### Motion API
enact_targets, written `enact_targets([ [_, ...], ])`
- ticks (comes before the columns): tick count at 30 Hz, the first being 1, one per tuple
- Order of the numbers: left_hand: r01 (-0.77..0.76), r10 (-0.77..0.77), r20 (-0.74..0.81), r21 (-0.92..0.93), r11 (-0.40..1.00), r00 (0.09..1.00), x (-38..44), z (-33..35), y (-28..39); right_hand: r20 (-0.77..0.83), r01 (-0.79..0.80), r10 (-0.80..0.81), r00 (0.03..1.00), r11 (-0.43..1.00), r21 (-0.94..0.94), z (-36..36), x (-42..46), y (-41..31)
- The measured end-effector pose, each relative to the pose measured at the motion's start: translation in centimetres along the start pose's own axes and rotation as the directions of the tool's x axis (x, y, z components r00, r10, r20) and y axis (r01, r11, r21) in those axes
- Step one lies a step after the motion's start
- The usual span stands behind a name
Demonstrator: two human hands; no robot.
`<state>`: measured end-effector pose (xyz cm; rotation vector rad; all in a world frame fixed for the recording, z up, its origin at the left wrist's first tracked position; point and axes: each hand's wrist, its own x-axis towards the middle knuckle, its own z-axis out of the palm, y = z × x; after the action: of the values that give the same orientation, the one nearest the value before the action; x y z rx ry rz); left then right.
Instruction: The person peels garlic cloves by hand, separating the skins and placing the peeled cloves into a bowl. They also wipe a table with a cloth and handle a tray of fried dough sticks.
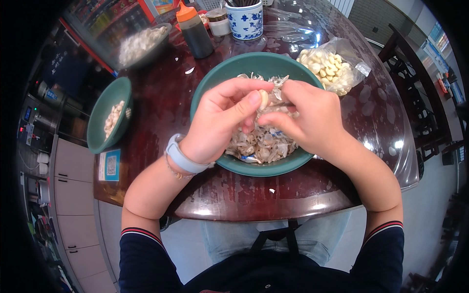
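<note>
My left hand pinches a pale garlic clove between thumb and fingertips, above a large green plastic basin. Close beside it is my right hand, its thumb and curled fingers around something thin, perhaps a blade, largely hidden by the fingers. Below both hands, papery garlic skins fill much of the basin. Peeled garlic cloves lie in a clear plastic bag just beyond the basin's right rim. A smaller green basin at the left holds unpeeled-looking garlic cloves.
Garlic heaps in a dark bowl at the back left. Near it stand an orange-capped squeeze bottle, a lidded jar and a blue-and-white pot of chopsticks. A printed card lies at the table's left edge.
</note>
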<state>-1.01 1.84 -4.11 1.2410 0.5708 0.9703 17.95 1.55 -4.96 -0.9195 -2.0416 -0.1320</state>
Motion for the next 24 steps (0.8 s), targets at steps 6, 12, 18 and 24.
enact_targets([
  [6, -0.014, 0.014, 0.094, -0.002, 1.0, 0.995, 0.04, -0.71, -0.07, -0.004, -0.006, 0.006, 1.0, 1.0, -0.029, -0.07, 0.01, -0.01],
  [12, -0.007, 0.007, 0.094, -0.007, 1.0, 0.996, 0.02, -0.76, -0.06, 0.046, -0.022, 0.023, 0.999, 1.0, -0.022, -0.03, -0.1, -0.01],
  [18, -0.019, 0.019, 0.018, 0.0, 1.0, 1.0, 0.1, -0.26, -0.23, -0.029, -0.009, 0.009, 1.0, 1.0, -0.003, 0.04, -0.01, -0.06],
  [24, -0.017, 0.018, 0.08, -0.012, 1.0, 0.997, 0.09, -0.76, -0.14, 0.001, -0.029, 0.029, 1.0, 0.999, -0.037, 0.0, -0.07, -0.08],
])
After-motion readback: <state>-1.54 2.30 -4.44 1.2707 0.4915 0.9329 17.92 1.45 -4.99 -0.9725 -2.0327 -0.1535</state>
